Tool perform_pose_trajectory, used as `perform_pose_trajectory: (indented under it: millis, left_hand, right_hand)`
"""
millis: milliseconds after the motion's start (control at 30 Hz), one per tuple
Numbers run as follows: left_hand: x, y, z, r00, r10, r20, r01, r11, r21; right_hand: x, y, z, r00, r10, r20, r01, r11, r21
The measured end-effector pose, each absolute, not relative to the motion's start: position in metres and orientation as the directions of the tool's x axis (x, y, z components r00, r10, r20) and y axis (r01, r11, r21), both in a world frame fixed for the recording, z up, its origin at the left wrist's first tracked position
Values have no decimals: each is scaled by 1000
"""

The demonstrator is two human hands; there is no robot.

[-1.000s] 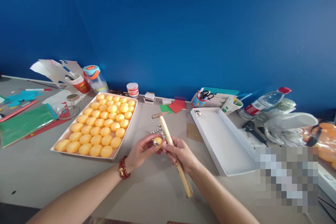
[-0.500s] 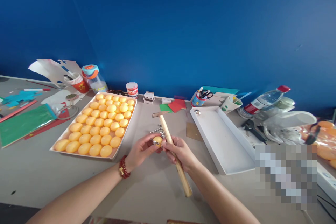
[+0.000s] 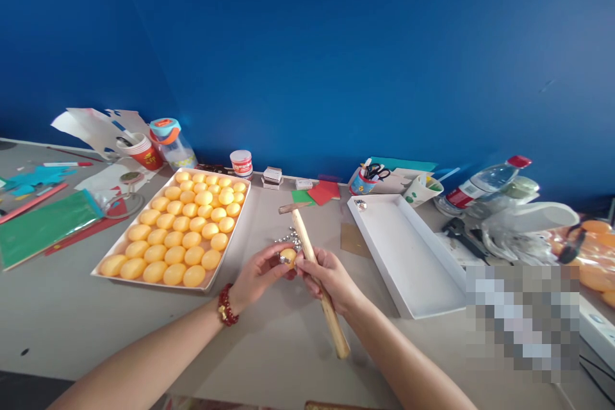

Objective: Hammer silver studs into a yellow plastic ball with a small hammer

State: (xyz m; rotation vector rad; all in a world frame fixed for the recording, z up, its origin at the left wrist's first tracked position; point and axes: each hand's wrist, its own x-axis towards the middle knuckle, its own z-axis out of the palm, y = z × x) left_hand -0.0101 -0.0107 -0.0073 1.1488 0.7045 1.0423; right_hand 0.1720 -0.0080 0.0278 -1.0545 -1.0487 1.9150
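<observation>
My left hand (image 3: 255, 277) pinches a yellow-orange ball (image 3: 289, 256), like a table tennis ball, with small silver pieces on its near side. My right hand (image 3: 335, 280) is wrapped round the wooden handle of a hammer (image 3: 332, 327). The hammer's head points away from me, above the table. The right fingertips meet the ball's right side; whether they also hold a small piece there I cannot tell. Just behind the ball lies a little pile of shiny silver pieces (image 3: 291, 237), partly hidden by my hands and the hammer.
To the left, a shallow box (image 3: 210, 282) holds rows of orange balls. At right stands a white box (image 3: 408, 250) with one silver-covered ball (image 3: 360, 205) in its far corner. Behind are a pen cup (image 3: 364, 186) with scissors, a round tub (image 3: 241, 164) and a plastic bottle (image 3: 485, 186).
</observation>
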Motion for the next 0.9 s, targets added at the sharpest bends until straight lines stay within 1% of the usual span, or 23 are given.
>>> perform_pose_trajectory:
  millis: [400, 900]
  left_hand:
    - [-10, -11, -9, 374, 926, 46, -270, 61, 961]
    - [-10, -10, -10, 365, 930, 43, -264, 59, 963]
  right_hand:
    - [171, -7, 26, -396, 855, -336, -182, -431, -884]
    - [172, -7, 21, -403, 863, -305, -202, -409, -890]
